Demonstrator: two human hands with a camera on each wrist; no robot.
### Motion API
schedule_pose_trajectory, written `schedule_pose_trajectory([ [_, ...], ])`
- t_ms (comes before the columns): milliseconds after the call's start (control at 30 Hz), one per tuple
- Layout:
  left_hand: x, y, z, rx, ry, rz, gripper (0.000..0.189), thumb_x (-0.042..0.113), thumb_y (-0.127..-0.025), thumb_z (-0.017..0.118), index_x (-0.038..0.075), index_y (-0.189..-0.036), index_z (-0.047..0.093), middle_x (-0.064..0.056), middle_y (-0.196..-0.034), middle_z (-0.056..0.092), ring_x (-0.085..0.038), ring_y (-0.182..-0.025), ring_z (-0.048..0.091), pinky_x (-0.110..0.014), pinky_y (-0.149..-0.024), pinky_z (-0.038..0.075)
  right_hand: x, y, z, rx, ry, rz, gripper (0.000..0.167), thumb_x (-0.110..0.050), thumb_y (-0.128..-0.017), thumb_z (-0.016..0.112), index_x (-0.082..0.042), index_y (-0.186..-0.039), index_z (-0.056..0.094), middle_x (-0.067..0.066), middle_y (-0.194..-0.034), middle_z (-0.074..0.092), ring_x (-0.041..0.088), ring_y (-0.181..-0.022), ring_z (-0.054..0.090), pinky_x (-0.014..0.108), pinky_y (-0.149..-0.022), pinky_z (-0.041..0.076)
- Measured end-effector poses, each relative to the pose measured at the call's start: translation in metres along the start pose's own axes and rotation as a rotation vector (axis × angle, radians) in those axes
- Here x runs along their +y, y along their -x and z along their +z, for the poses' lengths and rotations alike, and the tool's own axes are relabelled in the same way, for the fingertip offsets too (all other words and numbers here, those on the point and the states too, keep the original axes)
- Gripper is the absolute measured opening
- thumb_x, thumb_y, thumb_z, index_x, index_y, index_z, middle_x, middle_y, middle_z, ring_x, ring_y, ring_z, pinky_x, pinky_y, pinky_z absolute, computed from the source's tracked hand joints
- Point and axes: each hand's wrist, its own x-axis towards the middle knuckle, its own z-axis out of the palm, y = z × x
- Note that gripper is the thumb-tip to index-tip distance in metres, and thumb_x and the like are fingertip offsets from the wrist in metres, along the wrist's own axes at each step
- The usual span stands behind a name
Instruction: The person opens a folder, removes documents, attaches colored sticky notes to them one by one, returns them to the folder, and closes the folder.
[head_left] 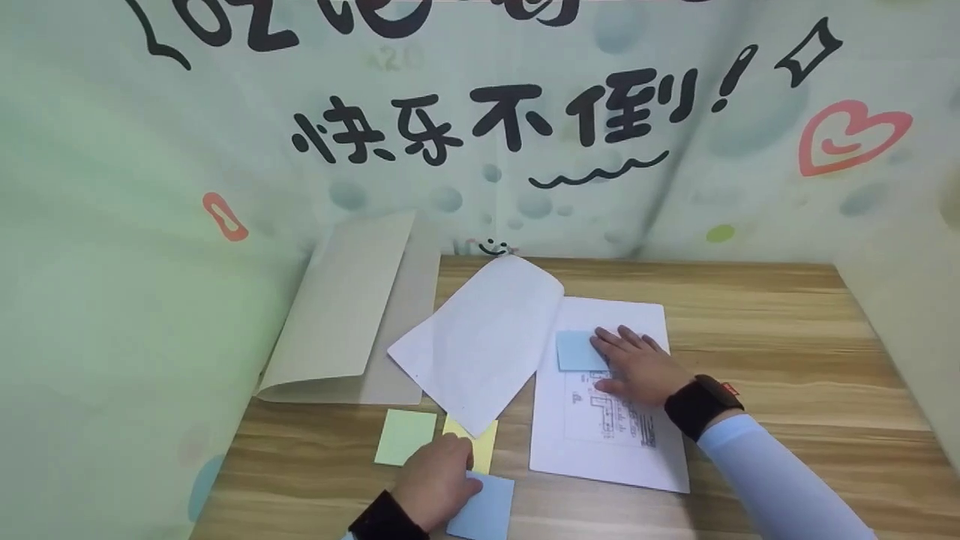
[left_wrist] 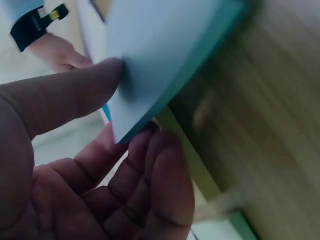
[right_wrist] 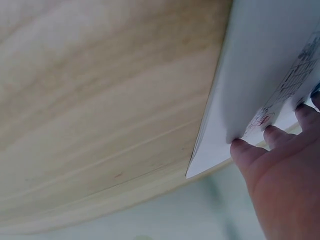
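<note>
My left hand (head_left: 435, 481) pinches a blue sticky-note pad (head_left: 489, 508) by its corner. In the left wrist view the thumb lies on the pad's (left_wrist: 160, 45) face and the fingers are underneath. My right hand (head_left: 643, 371) rests spread on a printed sheet (head_left: 553, 442) with a drawing on it, at the top of a paper stack. Its fingertips touch a blue sticky note (head_left: 576, 351) on that sheet. The right wrist view shows the fingers (right_wrist: 245, 150) against the printed paper (right_wrist: 215, 145).
A turned-over white page (head_left: 480, 330) lies left of the printed sheet, its lower corner over a yellow sticky pad (head_left: 484, 454). Beside that is a green sticky pad (head_left: 405, 437). A pale folder (head_left: 337, 315) stands partly open at the back left, near the patterned curtain (head_left: 450, 202).
</note>
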Motion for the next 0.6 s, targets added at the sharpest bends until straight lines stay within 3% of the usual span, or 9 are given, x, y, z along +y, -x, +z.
schedule_pose_trajectory([
  [133,0.001,-0.003,-0.002,0.053,-0.017,0.004,0.02,0.019,-0.085,0.079,0.007,-0.087,0.063,-0.001,-0.081,0.053,-0.015,-0.072,0.052,-0.03,-0.06,0.043,0.002,-0.004,-0.002,-0.001,0.003,-0.016,0.078,-0.046,-0.098,0.065,-0.014,-0.16,0.031,0.009,-0.169,0.026,0.041,-0.156,0.019,0.061,-0.125,0.016],
  [233,0.0,-0.005,-0.004,0.151,-0.06,0.005,0.02,0.019,-0.089,0.077,0.003,-0.092,0.064,-0.003,-0.082,0.056,-0.017,-0.072,0.054,-0.031,-0.059,0.045,0.003,-0.006,-0.001,-0.001,0.01,-0.02,0.078,-0.046,-0.098,0.065,-0.014,-0.16,0.032,0.009,-0.169,0.025,0.041,-0.156,0.019,0.06,-0.125,0.017],
  [367,-0.003,-0.009,-0.005,0.256,-0.114,-0.057,0.038,0.025,-0.089,0.078,-0.007,-0.107,0.065,-0.01,-0.087,0.061,-0.022,-0.076,0.06,-0.036,-0.058,0.05,0.005,-0.006,0.002,-0.007,0.016,-0.012,0.077,-0.048,-0.098,0.063,-0.016,-0.161,0.031,0.006,-0.169,0.024,0.039,-0.156,0.018,0.058,-0.126,0.017],
  [467,-0.004,-0.013,-0.003,0.272,-0.116,-0.109,0.06,0.034,-0.085,0.081,-0.012,-0.118,0.062,-0.015,-0.095,0.062,-0.024,-0.078,0.061,-0.038,-0.059,0.052,0.005,-0.007,0.003,-0.006,0.016,-0.012,0.076,-0.048,-0.099,0.062,-0.017,-0.161,0.031,0.006,-0.169,0.024,0.039,-0.156,0.018,0.058,-0.126,0.017],
  [600,-0.005,-0.02,-0.001,0.278,-0.108,-0.1,0.075,0.039,-0.08,0.085,-0.015,-0.124,0.059,-0.019,-0.104,0.061,-0.026,-0.081,0.063,-0.037,-0.058,0.052,0.005,-0.007,0.004,-0.001,0.021,-0.013,0.076,-0.047,-0.098,0.063,-0.016,-0.16,0.032,0.007,-0.169,0.025,0.04,-0.156,0.02,0.059,-0.125,0.018],
])
